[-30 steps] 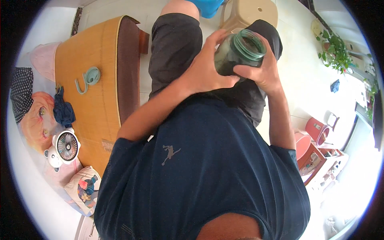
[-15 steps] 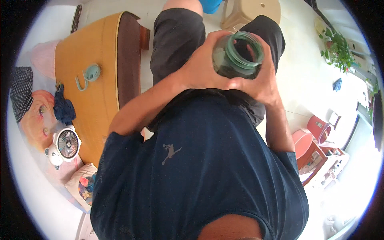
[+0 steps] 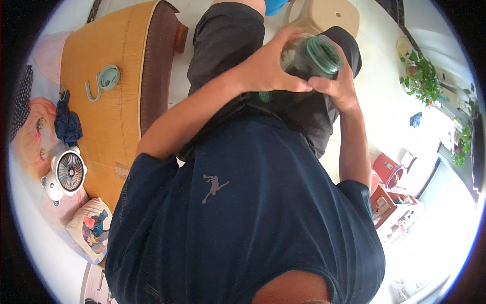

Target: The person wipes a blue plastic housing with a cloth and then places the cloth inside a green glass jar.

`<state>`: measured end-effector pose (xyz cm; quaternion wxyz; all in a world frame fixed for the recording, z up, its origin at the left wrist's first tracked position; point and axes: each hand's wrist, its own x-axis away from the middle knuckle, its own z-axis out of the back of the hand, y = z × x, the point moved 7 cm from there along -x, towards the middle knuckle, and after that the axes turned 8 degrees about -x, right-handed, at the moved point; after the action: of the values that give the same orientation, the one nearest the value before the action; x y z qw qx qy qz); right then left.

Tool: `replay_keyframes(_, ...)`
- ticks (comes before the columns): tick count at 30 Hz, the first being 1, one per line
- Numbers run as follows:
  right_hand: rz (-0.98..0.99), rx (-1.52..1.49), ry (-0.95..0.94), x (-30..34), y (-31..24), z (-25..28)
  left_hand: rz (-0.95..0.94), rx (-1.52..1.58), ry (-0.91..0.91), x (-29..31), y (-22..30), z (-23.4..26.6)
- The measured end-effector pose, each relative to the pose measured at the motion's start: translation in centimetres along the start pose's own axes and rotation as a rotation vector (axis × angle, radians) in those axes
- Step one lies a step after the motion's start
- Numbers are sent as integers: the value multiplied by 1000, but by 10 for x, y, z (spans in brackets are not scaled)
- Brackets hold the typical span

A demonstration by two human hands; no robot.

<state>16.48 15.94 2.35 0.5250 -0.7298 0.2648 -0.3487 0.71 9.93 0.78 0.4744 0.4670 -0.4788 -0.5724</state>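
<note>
Over my lap, a clear green wide-mouthed bottle (image 3: 313, 55) is held between both hands. Its threaded neck is bare, and the mouth leans toward the right. My left hand (image 3: 271, 63) is wrapped round the body from the left, while my right hand (image 3: 343, 83) grips it close to the neck on the right. The two thumbs meet on the near side. The far fingers are partly hidden by the bottle. Off to the left, a pale green lid with a curved loop (image 3: 107, 77) lies on a yellow-brown mat.
The mat-covered bed (image 3: 111, 40) runs along the left, with a white fan (image 3: 70, 171), a dark blue cloth (image 3: 67, 124) and a printed cushion (image 3: 91, 228) beside it. Beyond my knees stands a beige stool (image 3: 334, 15). Potted plants (image 3: 422, 78) and a red bin (image 3: 387, 169) are at the right.
The bottle has shifted a little to the right and tips further that way. Both hands have moved along with it, still around it. The whole view has swung slightly.
</note>
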Motion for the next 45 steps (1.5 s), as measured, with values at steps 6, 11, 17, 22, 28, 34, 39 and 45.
replay_keyframes(6,70,210,176,2,2,-16,-57,-511,253,20,25,-3)
replay_keyframes(11,169,477,240,17,-3,-27,110,-353,125,17,5,5)
replay_keyframes(17,178,378,76,30,-8,-26,-11,-157,5,11,-3,15)
replay_keyframes(22,142,-369,133,26,2,-17,-26,-87,-39,11,-7,19)
replay_keyframes(28,210,-249,268,23,8,-27,-79,-154,-6,26,16,25)
replay_keyframes(34,248,-356,249,25,14,-44,-64,-101,44,33,29,28)
replay_keyframes(39,273,-255,238,32,2,-57,13,-119,87,37,36,29)
replay_keyframes(45,294,-146,192,34,-7,-64,40,-226,188,53,46,30)
